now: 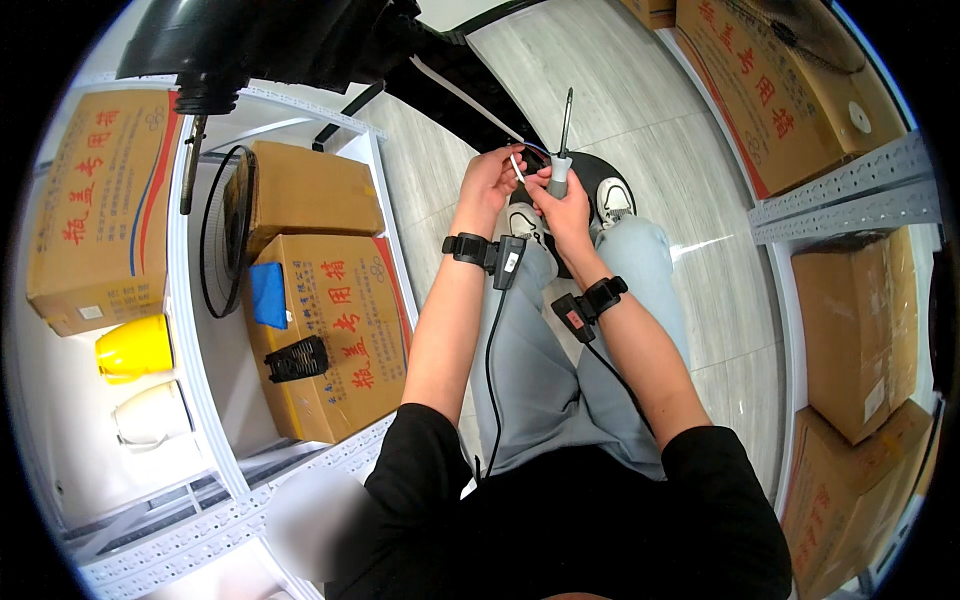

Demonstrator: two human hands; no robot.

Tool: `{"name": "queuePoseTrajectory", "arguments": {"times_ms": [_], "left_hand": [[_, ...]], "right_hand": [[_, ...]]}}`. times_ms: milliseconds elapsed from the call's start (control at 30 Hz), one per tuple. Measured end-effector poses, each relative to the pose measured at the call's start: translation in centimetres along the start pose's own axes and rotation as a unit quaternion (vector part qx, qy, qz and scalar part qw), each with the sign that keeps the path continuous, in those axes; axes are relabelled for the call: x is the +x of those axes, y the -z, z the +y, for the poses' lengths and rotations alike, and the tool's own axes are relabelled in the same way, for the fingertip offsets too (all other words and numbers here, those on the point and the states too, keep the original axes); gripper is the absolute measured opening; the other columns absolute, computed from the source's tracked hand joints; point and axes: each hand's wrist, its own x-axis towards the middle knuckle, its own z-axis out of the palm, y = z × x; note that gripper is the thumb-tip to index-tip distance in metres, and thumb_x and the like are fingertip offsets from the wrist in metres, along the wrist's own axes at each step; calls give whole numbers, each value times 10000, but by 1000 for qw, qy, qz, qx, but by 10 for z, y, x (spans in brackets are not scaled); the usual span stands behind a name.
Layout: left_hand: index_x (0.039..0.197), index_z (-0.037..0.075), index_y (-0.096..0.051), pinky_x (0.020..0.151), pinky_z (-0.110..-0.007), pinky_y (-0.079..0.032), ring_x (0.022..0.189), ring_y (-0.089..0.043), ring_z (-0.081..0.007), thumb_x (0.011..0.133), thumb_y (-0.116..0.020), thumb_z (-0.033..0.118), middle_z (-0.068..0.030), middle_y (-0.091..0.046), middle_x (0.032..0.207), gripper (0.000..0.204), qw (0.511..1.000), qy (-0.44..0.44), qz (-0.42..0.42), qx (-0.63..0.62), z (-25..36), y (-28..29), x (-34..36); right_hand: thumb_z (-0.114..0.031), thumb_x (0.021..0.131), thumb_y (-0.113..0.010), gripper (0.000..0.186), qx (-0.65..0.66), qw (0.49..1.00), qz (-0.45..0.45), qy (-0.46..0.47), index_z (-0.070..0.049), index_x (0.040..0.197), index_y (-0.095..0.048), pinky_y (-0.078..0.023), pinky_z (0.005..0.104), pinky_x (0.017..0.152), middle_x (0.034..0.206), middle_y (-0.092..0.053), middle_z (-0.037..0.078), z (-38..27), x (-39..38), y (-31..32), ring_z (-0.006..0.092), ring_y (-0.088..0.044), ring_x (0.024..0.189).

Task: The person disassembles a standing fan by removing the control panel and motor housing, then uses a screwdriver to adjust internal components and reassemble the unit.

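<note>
My left hand (487, 182) is closed with its fingertips pinched on a small thin white piece (517, 168), too small to name surely. Close beside it, my right hand (566, 205) grips a screwdriver (561, 168) by its grey handle, the dark shaft pointing up and away. The right fingertips come near the white piece; whether they touch it I cannot tell. A thin wire (540, 149) shows just beyond the hands. It lies by the black column (455, 100) of what looks like a stand fan, whose black motor housing (270, 45) fills the upper left. Its round black base (590, 170) is under the hands.
Shelving with cardboard boxes (325, 330) stands on the left, holding a blue cloth (268, 295), a black slotted part (297, 359), a round fan grille (226, 232) and a yellow cup-shaped part (134, 349). More boxes (855, 320) fill the right shelving. My shoes (614, 200) flank the base.
</note>
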Motion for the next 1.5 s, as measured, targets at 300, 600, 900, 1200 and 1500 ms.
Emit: {"name": "queuePoseTrajectory", "arguments": {"times_ms": [300,600,900,1200,1500], "left_hand": [[1038,11,-622,543,-231,-462,749,-635,-151,947,-546,111,-61,-656,847,155,999,-18,-4,-40,-7,0,5],[1071,19,-602,540,-215,-466,721,-625,-117,954,-547,104,-69,-669,880,155,998,-43,-10,-50,-12,-3,5],[1065,42,-631,613,-205,-500,790,-638,-110,935,-601,174,-50,-689,948,188,999,-44,3,-4,-11,-2,-8],[1139,45,-640,758,-260,-481,912,-649,-130,896,-587,183,-39,-689,983,285,968,-151,33,196,32,29,-66],[1523,135,39,1075,-434,-371,1330,-400,-298,716,-770,-20,-163,-355,1453,1154,777,-598,-113,158,178,-13,-191]], "right_hand": [[-61,830,-706,231,38,999,-5,-31,-41,1009,-562,-458,222,540,856,-657,31,-8,-2,3,73,-569,626],[-25,825,-697,238,58,997,9,-52,-39,1015,-554,-440,220,540,854,-633,36,-10,-1,8,75,-547,630],[-45,828,-688,224,61,997,2,-43,-56,1011,-559,-443,218,534,830,-622,21,-10,-5,18,77,-552,619],[-86,863,-669,165,64,997,-11,-40,-60,983,-558,-455,223,524,788,-613,29,-15,-14,45,84,-559,601],[-144,897,-652,200,61,993,-73,68,-47,1033,-543,-435,228,523,863,-649,63,-143,-51,3,83,-540,596]]}}
